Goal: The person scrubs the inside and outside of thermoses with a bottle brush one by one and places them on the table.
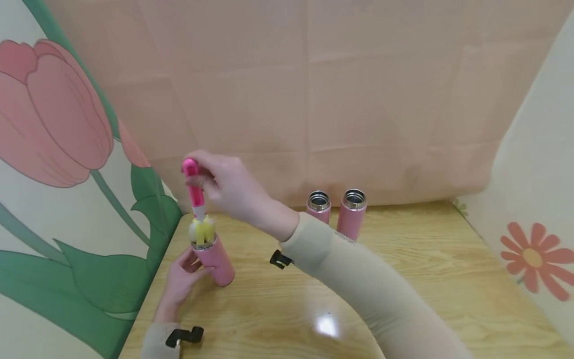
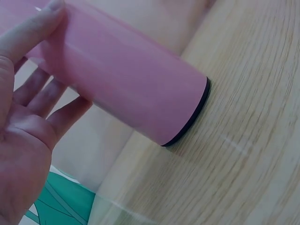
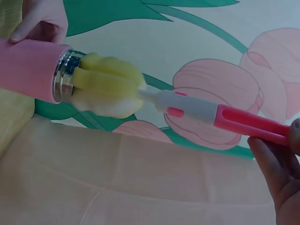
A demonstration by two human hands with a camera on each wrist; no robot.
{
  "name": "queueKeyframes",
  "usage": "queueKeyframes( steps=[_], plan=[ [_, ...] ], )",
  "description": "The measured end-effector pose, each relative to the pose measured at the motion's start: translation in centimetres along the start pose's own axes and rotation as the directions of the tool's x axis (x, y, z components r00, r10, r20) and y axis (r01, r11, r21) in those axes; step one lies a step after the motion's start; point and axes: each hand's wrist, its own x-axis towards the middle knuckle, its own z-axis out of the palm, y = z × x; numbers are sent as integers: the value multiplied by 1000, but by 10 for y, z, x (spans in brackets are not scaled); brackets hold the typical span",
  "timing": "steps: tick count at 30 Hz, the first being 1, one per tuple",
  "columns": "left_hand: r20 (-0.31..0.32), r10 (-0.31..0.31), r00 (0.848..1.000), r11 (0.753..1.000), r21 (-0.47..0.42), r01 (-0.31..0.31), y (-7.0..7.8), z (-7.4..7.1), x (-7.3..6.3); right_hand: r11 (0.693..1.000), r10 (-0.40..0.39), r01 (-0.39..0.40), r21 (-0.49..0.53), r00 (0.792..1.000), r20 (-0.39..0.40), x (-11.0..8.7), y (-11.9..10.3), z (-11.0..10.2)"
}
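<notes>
Left part of the wood-grain table (image 1: 269, 304): I have the left hand (image 1: 183, 275) with its grip clamped round a pink cylindrical bottle (image 1: 217, 262), thumb opposite fingers; its black-edged base appears to rest on the wood, though I cannot tell if it stands quite upright. The right hand (image 1: 233, 185) has its grip clamped on the handle end of a pink-and-white plastic sponge brush (image 1: 195, 197). The lobed yellow-and-white sponge head (image 3: 110, 84) sits at the steel mouth (image 3: 61, 77), most of it outside. Step in hand, I judge: working sponge through opening; inward or outward, I cannot tell. If inward, next move calls for a steady push along the bottle's axis, left hand bracing, since the sponge looks wider than the mouth. Two open pink bottles (image 1: 351, 222) stand toward the back.
</notes>
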Motion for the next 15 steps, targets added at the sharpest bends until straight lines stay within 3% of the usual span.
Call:
queueKeyframes(
  steps=[4, 9, 12, 15],
  plan=[
    [10, -33, 999, 998, 60, 33, 3, -2, 0, 994, 87, -80, -76, 992, 86, 13, -10, 12],
    [17, -73, 997, 989, 130, 70, 4, -3, 1, 973, 213, -195, -124, 966, 149, 26, -17, 28],
    [20, -74, 997, 987, 145, 71, 3, -4, 2, 963, 256, -233, -135, 949, 184, 24, -8, 45],
    [40, -41, 998, 990, 138, 35, 2, -4, 3, 954, 293, -261, -151, 920, 262, 9, 15, 68]
  ],
)
